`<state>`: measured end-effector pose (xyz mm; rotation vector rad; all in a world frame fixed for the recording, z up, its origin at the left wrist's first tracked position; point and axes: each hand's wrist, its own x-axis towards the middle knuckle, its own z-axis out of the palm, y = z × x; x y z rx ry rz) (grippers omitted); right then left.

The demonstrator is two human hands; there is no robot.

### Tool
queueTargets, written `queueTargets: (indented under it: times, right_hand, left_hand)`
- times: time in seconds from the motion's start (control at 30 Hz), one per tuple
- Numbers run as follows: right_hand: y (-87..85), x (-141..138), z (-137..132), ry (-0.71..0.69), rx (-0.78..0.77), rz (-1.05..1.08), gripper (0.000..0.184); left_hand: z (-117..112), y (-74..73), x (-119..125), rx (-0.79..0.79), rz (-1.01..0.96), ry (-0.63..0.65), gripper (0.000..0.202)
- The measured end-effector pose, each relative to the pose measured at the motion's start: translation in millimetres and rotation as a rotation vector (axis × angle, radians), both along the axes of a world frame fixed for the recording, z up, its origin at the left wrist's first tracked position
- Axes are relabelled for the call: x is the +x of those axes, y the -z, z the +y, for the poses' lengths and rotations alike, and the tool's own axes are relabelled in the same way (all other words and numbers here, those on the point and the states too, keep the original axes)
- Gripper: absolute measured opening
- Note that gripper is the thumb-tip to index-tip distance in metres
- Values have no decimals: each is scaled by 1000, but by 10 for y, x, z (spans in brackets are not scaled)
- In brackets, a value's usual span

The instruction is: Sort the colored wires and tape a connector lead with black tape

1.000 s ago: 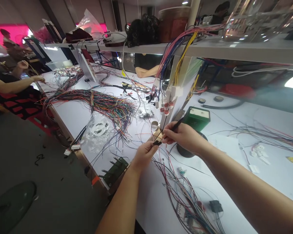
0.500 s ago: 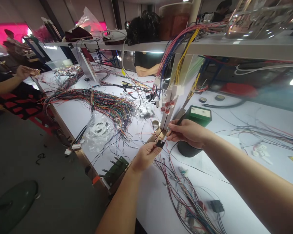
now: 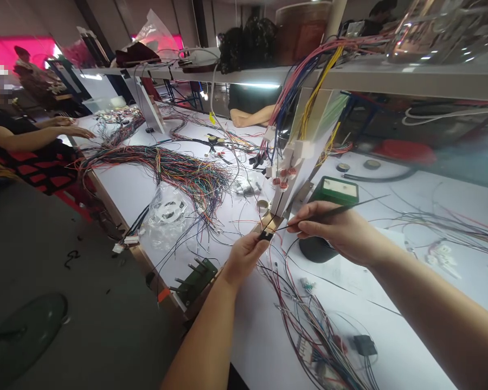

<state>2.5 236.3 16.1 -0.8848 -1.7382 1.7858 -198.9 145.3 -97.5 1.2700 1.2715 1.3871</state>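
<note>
My left hand (image 3: 246,254) pinches a small black connector (image 3: 266,235) between thumb and fingers, above the near table edge. Just to its right, my right hand (image 3: 337,230) is closed around a slim dark pointed tool (image 3: 345,207). Its thin front end reaches toward the connector; whether the two touch I cannot tell. The other end tapers off past the hand to the right. Below my hands lies a loose bundle of wires (image 3: 296,314) with metal terminals. A black plug housing (image 3: 365,345) on dark wires rests beside that bundle.
A green box (image 3: 340,200) and a black round holder (image 3: 315,249) stand behind my right hand. A green block with metal pins (image 3: 194,281) sits at the table edge. A large wire harness (image 3: 166,168) covers the left table. Wires hang from the shelf (image 3: 390,81). Co-workers sit left and opposite.
The tool in my right hand has swung from steeply upright to nearly level, its rear end now pointing right. The right hand moved slightly right. The co-worker's hands at left lowered.
</note>
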Motion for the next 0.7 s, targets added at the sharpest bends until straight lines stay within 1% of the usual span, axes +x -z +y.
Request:
queueTargets:
  times: [0.17,0.27,0.43,0.57,0.7]
  right_hand:
    - [17,5,39,-9,-14,-37,31]
    - [7,-1,56,-21,-8,-51,31]
    - [16,0,52,-36,-15,-57,29]
    - [-9,-9,37,-65,17,-107,29]
    - [-50,4,47,-21,3,-59,30]
  left_hand:
    - [-21,-23,-26,41,75,51,32]
    - [-22,-36,-25,87,139,56,30]
    - [-9,-1,-27,146,198,57,27]
    - [4,16,-35,182,228,63,25]
    - [16,-2,-32,259,277,55,21]
